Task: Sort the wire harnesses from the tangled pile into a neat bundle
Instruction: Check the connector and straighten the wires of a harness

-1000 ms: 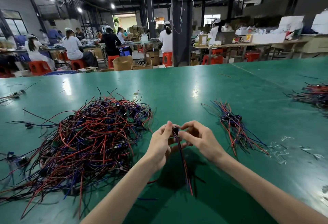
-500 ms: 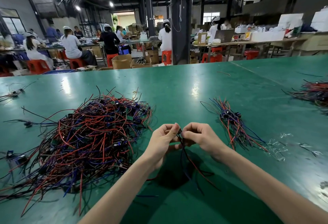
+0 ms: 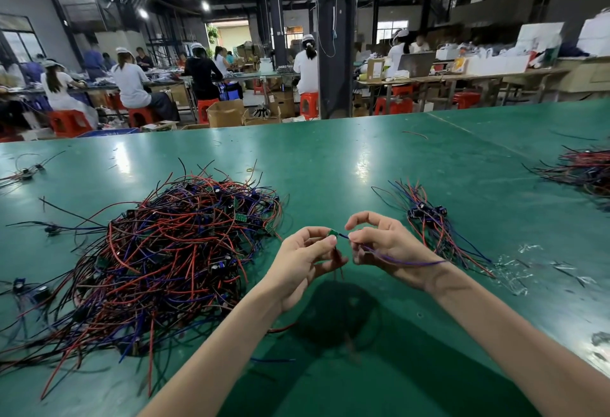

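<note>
- both hands are raised just above the green surface (image 3: 330,159), close together, between two heaps of wire.
- the left hand (image 3: 303,261) has thumb and forefinger pinched on one wire harness (image 3: 332,235) at its small green end piece; the other fingers curl loosely below.
- the right hand (image 3: 389,248) pinches that harness's purple wire (image 3: 396,260) just beside the green piece. the wire trails across the palm to the wrist, and the forefinger arches free above.
- red wires hang from the green piece between the hands, too blurred to follow.
- the tangled pile (image 3: 171,251) of red, blue and black wires lies on the surface left of the left hand, near the forearm.
- the neat bundle (image 3: 432,222) lies on the surface just beyond the right hand, its black connectors grouped together and its wires fanned out both ways.
- bits of clear plastic (image 3: 525,265) lie right of the bundle.
- another heap of wires (image 3: 584,169) sits at the far right edge.
</note>
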`<action>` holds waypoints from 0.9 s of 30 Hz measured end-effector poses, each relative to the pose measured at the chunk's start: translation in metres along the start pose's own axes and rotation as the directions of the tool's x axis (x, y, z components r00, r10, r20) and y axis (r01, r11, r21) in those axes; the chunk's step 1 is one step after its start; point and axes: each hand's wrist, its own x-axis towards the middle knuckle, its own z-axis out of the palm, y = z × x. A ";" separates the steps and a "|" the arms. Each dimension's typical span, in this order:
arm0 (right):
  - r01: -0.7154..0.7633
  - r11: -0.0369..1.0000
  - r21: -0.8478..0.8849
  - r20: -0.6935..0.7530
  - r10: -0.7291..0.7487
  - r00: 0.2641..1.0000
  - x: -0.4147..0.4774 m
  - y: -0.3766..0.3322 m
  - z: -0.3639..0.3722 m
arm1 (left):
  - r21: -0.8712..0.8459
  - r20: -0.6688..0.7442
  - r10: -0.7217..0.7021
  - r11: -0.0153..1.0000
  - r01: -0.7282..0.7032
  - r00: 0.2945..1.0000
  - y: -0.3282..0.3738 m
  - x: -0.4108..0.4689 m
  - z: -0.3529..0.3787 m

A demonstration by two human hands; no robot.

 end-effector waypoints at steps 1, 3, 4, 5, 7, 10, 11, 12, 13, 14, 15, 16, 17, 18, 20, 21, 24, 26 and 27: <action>-0.051 0.996 0.070 0.036 0.049 0.998 -0.001 -0.001 -0.001 | 0.001 0.005 -0.013 1.000 0.013 1.000 0.001 0.000 0.000; -0.153 0.971 0.184 0.125 0.131 0.983 -0.003 -0.003 -0.003 | 0.002 0.004 -0.052 0.999 0.052 0.999 0.002 0.000 0.000; -0.179 0.959 0.221 0.165 0.144 0.976 -0.004 -0.003 -0.005 | -0.006 0.000 -0.073 0.997 0.073 0.997 0.002 -0.001 -0.001; -0.180 0.956 0.232 0.188 0.138 0.973 -0.005 -0.003 -0.005 | -0.020 -0.003 -0.090 0.996 0.090 0.996 0.002 -0.002 -0.001; -0.142 0.969 0.200 0.185 0.105 0.977 -0.005 -0.002 -0.005 | -0.031 0.001 -0.111 0.993 0.111 0.994 0.000 -0.003 0.000; -0.065 0.987 0.145 0.123 0.047 0.991 -0.003 0.000 -0.003 | 0.040 0.015 -0.144 0.989 0.143 0.990 -0.003 -0.006 0.003; -0.044 0.990 0.136 0.089 0.032 0.996 -0.002 0.001 -0.003 | 0.049 0.020 -0.159 0.986 0.158 0.987 -0.004 -0.007 0.005; -0.027 0.992 0.125 0.048 0.021 0.999 -0.001 0.001 -0.004 | 0.049 0.029 -0.175 0.984 0.174 0.984 -0.005 -0.008 0.006; -0.014 0.994 0.104 0.008 0.014 1.000 0.000 0.001 -0.005 | 0.048 0.042 -0.190 0.981 0.188 0.981 -0.005 -0.009 0.007; -0.005 0.997 0.076 -0.025 0.007 1.000 0.001 0.002 -0.006 | 0.048 0.055 -0.201 0.979 0.199 0.978 -0.005 -0.010 0.008; 0.000 0.999 0.049 -0.048 0.002 0.999 0.002 0.003 -0.007 | 0.048 0.066 -0.211 0.977 0.208 0.975 -0.006 -0.011 0.009; 0.001 1.000 0.029 -0.062 0.001 0.998 0.003 0.003 -0.008 | 0.047 0.073 -0.220 0.975 0.217 0.973 -0.007 -0.012 0.011; -0.003 1.000 0.013 -0.069 0.004 0.998 0.003 0.004 -0.010 | 0.045 0.077 -0.230 0.973 0.227 0.970 -0.008 -0.012 0.011; -0.010 1.000 -0.001 -0.064 0.010 0.998 0.003 0.005 -0.011 | 0.043 0.081 -0.241 0.970 0.238 0.967 -0.008 -0.013 0.012; -0.028 0.999 -0.038 -0.013 0.027 1.000 0.003 0.005 -0.014 | 0.013 0.090 -0.264 0.964 0.264 0.960 -0.009 -0.013 0.014; -0.035 0.998 -0.057 0.026 0.037 0.999 0.003 0.005 -0.015 | -0.009 0.086 -0.275 0.961 0.277 0.957 -0.009 -0.013 0.015; -0.043 0.995 -0.093 0.126 0.055 0.990 0.002 0.005 -0.015 | -0.017 0.053 -0.297 0.954 0.298 0.953 -0.008 -0.012 0.014; -0.030 0.989 -0.146 0.131 0.049 0.990 0.001 0.006 -0.012 | 0.020 0.040 -0.302 0.953 0.301 0.953 -0.008 -0.013 0.013; -0.022 0.981 -0.191 0.111 0.044 0.993 0.001 0.007 -0.009 | 0.038 0.042 -0.300 0.954 0.299 0.953 -0.008 -0.013 0.013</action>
